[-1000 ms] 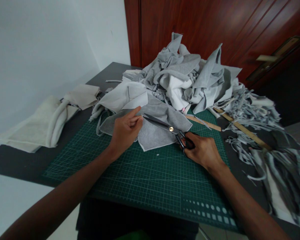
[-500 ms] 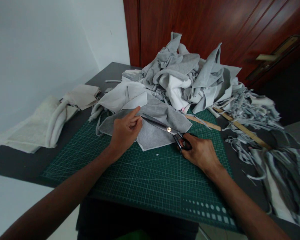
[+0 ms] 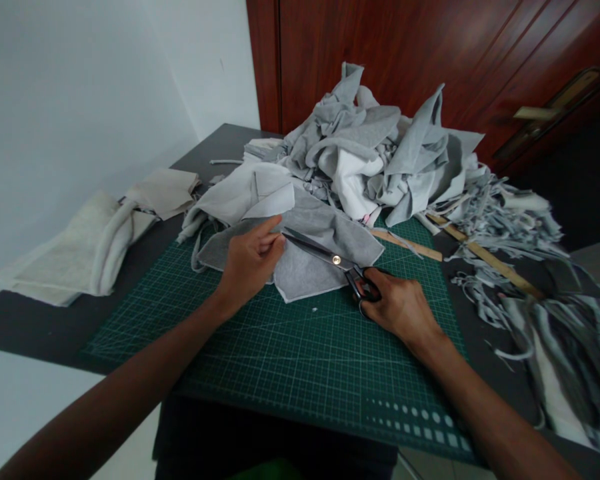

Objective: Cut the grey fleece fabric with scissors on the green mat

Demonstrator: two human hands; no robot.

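My right hand (image 3: 400, 303) is closed round the black handles of a pair of scissors (image 3: 325, 253). The long dark blades point left over a grey cloth (image 3: 307, 275), and their tips end beside my left thumb. The blades look nearly closed. Over the cloth's left part, my left hand (image 3: 250, 260) is pinched, thumb against fingers, with the index finger stretched forward. Whatever is between those fingertips is too small to make out. A pale folded flap of cloth (image 3: 270, 201) lies just beyond the index finger. Under the grey cloth is a green cutting mat (image 3: 290, 360).
A heap of grey and white cloth pieces (image 3: 355, 143) rises at the back. Thin offcuts (image 3: 515, 213) pile up at the right, with a wooden ruler (image 3: 500, 268) among them. Another wooden strip (image 3: 410, 245) lies on the mat. Cream folded cloths (image 3: 70, 247) lie at the left.
The scissors and my right hand have shifted very slightly left. My left hand and the cloth look almost the same.
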